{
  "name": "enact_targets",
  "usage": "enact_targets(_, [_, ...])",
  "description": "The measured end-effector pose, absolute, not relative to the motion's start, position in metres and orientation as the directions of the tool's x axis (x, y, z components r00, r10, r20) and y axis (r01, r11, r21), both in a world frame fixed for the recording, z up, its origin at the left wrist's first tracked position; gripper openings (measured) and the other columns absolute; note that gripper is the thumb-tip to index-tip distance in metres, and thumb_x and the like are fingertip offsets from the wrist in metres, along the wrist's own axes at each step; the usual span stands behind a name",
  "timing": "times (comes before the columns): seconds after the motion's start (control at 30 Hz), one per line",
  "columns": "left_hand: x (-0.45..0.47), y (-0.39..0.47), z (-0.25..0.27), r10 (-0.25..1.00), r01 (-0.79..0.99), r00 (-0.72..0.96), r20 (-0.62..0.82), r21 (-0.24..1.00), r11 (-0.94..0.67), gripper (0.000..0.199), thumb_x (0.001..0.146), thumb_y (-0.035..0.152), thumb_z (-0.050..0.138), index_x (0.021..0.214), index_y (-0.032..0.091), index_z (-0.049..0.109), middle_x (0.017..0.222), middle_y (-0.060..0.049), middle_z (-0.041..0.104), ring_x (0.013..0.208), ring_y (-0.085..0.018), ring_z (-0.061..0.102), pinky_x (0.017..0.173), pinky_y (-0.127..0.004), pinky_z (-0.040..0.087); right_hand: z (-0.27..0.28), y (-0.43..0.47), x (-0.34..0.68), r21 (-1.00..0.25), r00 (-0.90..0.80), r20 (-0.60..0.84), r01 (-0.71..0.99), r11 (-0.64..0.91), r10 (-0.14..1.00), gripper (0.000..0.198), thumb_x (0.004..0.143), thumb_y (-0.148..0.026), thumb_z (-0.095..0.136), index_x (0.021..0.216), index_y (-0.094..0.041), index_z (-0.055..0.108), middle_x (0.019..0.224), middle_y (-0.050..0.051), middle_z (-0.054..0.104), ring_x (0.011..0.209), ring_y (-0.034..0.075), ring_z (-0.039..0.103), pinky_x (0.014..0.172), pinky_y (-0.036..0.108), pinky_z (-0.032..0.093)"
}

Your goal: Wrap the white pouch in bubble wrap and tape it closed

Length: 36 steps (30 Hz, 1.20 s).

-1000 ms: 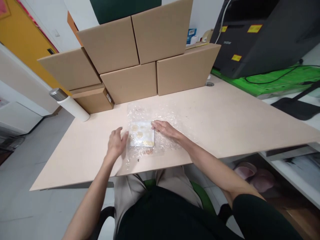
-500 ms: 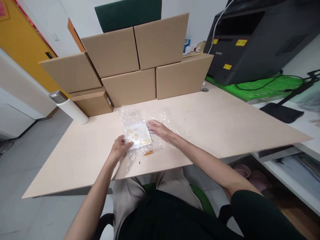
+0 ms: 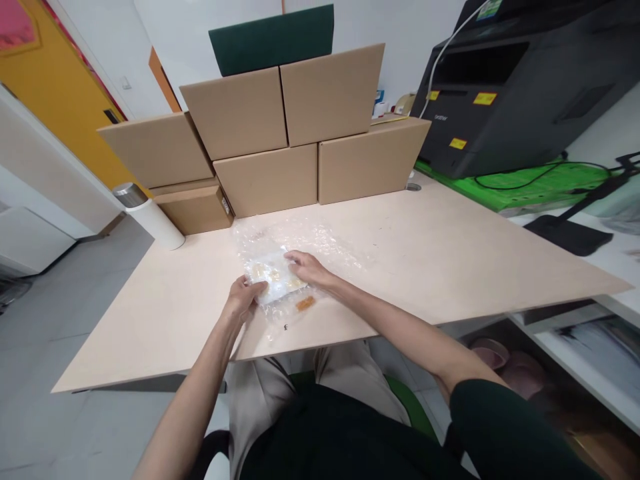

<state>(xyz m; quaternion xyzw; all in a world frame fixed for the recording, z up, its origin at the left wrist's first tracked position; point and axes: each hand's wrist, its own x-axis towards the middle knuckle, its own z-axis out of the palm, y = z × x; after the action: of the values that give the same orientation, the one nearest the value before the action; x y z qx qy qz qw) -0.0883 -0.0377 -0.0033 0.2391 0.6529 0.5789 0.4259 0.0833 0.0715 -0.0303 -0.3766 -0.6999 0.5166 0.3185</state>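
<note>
On the wooden table lies a flat pale square piece with yellowish round marks [image 3: 277,275], wrapped in or covered by clear bubble wrap [image 3: 320,237]; I cannot tell which. My left hand [image 3: 243,295] grips its lower left edge, thumb on top and the other fingers partly hidden beneath. At the right side, my right hand [image 3: 307,268] is closed on the upper right edge, fingers over the top. Bubble wrap spreads out behind the square and to its right. A small orange strip [image 3: 305,303] shows near the front of the wrap.
Several cardboard boxes [image 3: 267,180] are stacked along the table's back, a dark green box [image 3: 273,40] on top. A white bottle with a metal cap [image 3: 157,223] stands at the left edge. To the right are a dark printer [image 3: 465,107] and a black stand [image 3: 567,230].
My right hand has moved left from beside the square onto its edge. The square has tilted slightly, and the orange strip shows more fully. The whole view has shifted a little.
</note>
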Motion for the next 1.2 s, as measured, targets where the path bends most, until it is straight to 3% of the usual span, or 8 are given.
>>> enact_targets(0.17, [-0.084, -0.038, 0.006, 0.786, -0.227, -0.544, -0.294, 0.953, 0.199, 0.068, 0.054, 0.008, 0.083, 0.11, 0.019, 0.045, 0.081, -0.001, 0.068, 0.068, -0.017, 0.067, 0.064, -0.03, 0.055, -0.026, 0.075, 0.08, -0.966, -0.396, -0.154, -0.134, -0.223, 0.905, 0.029, 0.068, -0.015, 0.065, 0.096, -0.02, 0.065, 0.111, 0.007, 0.066, 0.096, 0.018, 0.064, 0.081, 0.03, 0.051])
enact_targets(0.37, [-0.083, -0.034, 0.002, 0.801, -0.322, -0.532, -0.274, 0.941, 0.108, 0.061, 0.052, 0.002, 0.083, 0.103, 0.016, 0.053, 0.084, -0.003, 0.071, 0.066, -0.017, 0.069, 0.067, -0.034, 0.059, -0.019, 0.072, 0.076, -0.905, -0.445, -0.13, -0.311, -0.289, 0.886, 0.026, 0.061, -0.013, 0.071, 0.086, -0.018, 0.066, 0.085, 0.002, 0.065, 0.078, 0.014, 0.061, 0.074, 0.026, 0.049])
enact_targets(0.6, [-0.081, -0.033, -0.005, 0.801, -0.406, -0.469, -0.372, 0.896, 0.178, 0.041, 0.05, 0.003, 0.081, 0.087, 0.011, 0.065, 0.074, -0.008, 0.074, 0.064, -0.023, 0.071, 0.066, -0.036, 0.06, -0.026, 0.072, 0.076, -0.977, -0.307, -0.089, 0.212, -0.023, 0.948, 0.022, 0.069, -0.008, 0.059, 0.088, -0.019, 0.061, 0.076, 0.0, 0.059, 0.069, 0.016, 0.057, 0.068, 0.029, 0.046])
enact_targets(0.73, [-0.081, -0.033, -0.005, 0.791, -0.39, -0.495, -0.36, 0.905, 0.167, 0.036, 0.052, 0.005, 0.078, 0.084, 0.012, 0.063, 0.068, -0.006, 0.072, 0.061, -0.022, 0.07, 0.063, -0.035, 0.058, -0.024, 0.062, 0.079, -0.721, -0.392, 0.136, 0.59, 0.362, 0.91, 0.04, 0.075, -0.003, 0.05, 0.109, -0.018, 0.062, 0.102, 0.01, 0.063, 0.094, 0.024, 0.057, 0.082, 0.033, 0.045])
enact_targets(0.9, [-0.075, -0.037, 0.003, 0.803, -0.335, -0.511, -0.306, 0.931, 0.141, 0.038, 0.052, 0.008, 0.077, 0.087, 0.012, 0.064, 0.065, -0.002, 0.069, 0.059, -0.019, 0.067, 0.062, -0.031, 0.055, -0.016, 0.052, 0.078, -0.485, -0.624, 0.181, 0.615, 0.621, 0.76, 0.03, 0.083, -0.005, 0.047, 0.1, -0.016, 0.069, 0.107, 0.015, 0.065, 0.106, 0.028, 0.055, 0.089, 0.035, 0.041])
enact_targets(1.03, [-0.059, -0.034, 0.022, 0.826, -0.202, -0.531, -0.19, 0.975, 0.094, 0.047, 0.062, 0.031, 0.082, 0.101, 0.015, 0.06, 0.084, -0.003, 0.07, 0.064, -0.014, 0.064, 0.061, -0.026, 0.051, -0.005, 0.058, 0.086, -0.761, -0.598, 0.107, 0.465, 0.453, 0.794, 0.034, 0.1, -0.037, 0.042, 0.101, -0.019, 0.07, 0.098, 0.01, 0.07, 0.095, 0.024, 0.062, 0.089, 0.034, 0.042])
enact_targets(1.13, [-0.038, -0.024, 0.037, 0.863, -0.103, -0.482, -0.148, 0.988, 0.112, 0.057, 0.077, 0.058, 0.069, 0.116, 0.019, 0.055, 0.104, -0.007, 0.066, 0.072, -0.014, 0.064, 0.062, -0.026, 0.052, 0.005, 0.065, 0.101, -0.98, -0.617, -0.043, 0.178, 0.087, 0.785, 0.065, 0.098, -0.066, 0.029, 0.093, -0.018, 0.072, 0.09, 0.01, 0.072, 0.087, 0.023, 0.065, 0.085, 0.036, 0.048])
enact_targets(1.2, [-0.021, -0.015, 0.042, 0.887, -0.076, -0.443, -0.127, 0.992, 0.104, 0.06, 0.083, 0.065, 0.058, 0.122, 0.02, 0.052, 0.115, -0.012, 0.062, 0.08, -0.016, 0.064, 0.067, -0.029, 0.054, 0.012, 0.07, 0.114, -0.986, -0.662, -0.126, -0.001, -0.169, 0.739, 0.074, 0.093, -0.074, 0.025, 0.093, -0.018, 0.073, 0.084, 0.009, 0.072, 0.083, 0.023, 0.067, 0.08, 0.037, 0.052])
